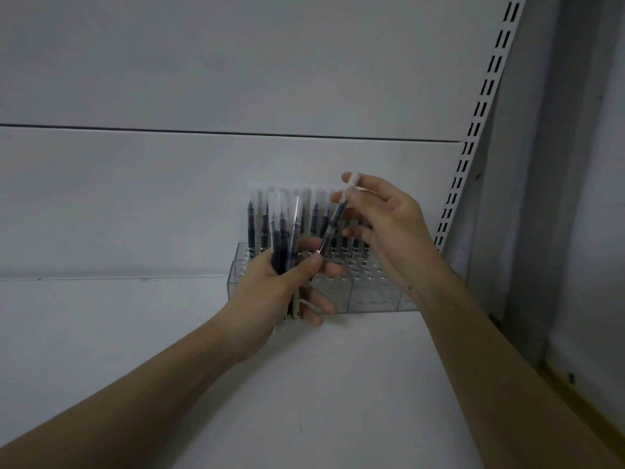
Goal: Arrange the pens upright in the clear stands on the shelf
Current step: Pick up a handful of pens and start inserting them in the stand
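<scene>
1. Nearest me, on the white shelf (338, 384), both my forearms reach fwd toward the clear stand.
2. My left hand (270, 286) is curled round a bundle of spare pens (280, 238), caps up, butts poking out below the palm. Thumb lies across the front of them.
3. My right hand (382, 228) pinches a single pen (333, 225) near its cap end w/ thumb and fingertips; it's tilted, lower end down-left, just beside my left thumb.
4. Behind the hands sits the clear stand (372, 289), a tiered block w/ rows of round holes. Front rows I can see look unfilled.
5. At the back of it, a row of pens (316, 218) already stands upright against the back panel (169, 198); part of the row is hidden by my hands.
6. Step in hand, as I judge it: seat this one pen in a free hole.
   - Bring it vertical first; a tilted butt will likely catch on the hole rim.
   - Aim for the free hole nearest the standing row, so later pens don't have to reach over earlier ones.
   - Keep left hand low and off to the side, so the bundle doesn't knock the standing ones.
   - Let go only once it's bottomed out.
</scene>
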{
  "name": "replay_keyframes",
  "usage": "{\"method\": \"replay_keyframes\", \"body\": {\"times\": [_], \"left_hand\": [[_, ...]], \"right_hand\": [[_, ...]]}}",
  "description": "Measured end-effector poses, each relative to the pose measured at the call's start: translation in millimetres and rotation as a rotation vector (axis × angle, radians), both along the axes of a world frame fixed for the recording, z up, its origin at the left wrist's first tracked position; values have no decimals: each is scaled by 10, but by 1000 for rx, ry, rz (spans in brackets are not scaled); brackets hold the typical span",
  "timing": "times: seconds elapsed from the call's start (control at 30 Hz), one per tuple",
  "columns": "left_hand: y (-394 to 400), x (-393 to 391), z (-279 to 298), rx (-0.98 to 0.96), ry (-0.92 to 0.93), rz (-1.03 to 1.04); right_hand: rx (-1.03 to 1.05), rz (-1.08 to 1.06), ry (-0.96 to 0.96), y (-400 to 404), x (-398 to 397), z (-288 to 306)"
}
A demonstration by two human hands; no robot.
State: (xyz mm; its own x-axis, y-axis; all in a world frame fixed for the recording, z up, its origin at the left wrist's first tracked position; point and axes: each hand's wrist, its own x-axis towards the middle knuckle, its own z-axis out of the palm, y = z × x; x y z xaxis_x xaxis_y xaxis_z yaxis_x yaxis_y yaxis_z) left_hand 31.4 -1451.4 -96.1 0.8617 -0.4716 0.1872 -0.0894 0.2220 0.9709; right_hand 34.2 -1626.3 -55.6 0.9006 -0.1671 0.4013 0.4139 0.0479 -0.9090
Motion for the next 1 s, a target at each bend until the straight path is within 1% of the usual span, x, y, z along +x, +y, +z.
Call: {"method": "replay_keyframes", "body": {"times": [0.23,0.5,0.6,0.7,0.73,0.83,0.9,1.0], "left_hand": [[-7,-8,-1,26,-30,55],[-19,-8,-11,47,-48,71],[-17,-14,-12,71,-47,46],[-18,-33,-23,115,-82,17],[-21,-41,-27,124,-86,10],[-31,-57,-25,106,-49,-21],[-41,-80,-13,97,-50,-45],[-37,-112,11,87,-18,-65]], "right_hand": [[55,-25,-4,42,22,-5],[10,-53,-12,30,-7,14],[82,-146,-53,-62,9,43],[185,-306,-130,-208,18,89],[173,-378,-152,-253,20,94],[51,-571,-210,-338,28,74],[-28,-630,-221,-355,41,40],[-133,-656,-214,-366,75,-15]]}}
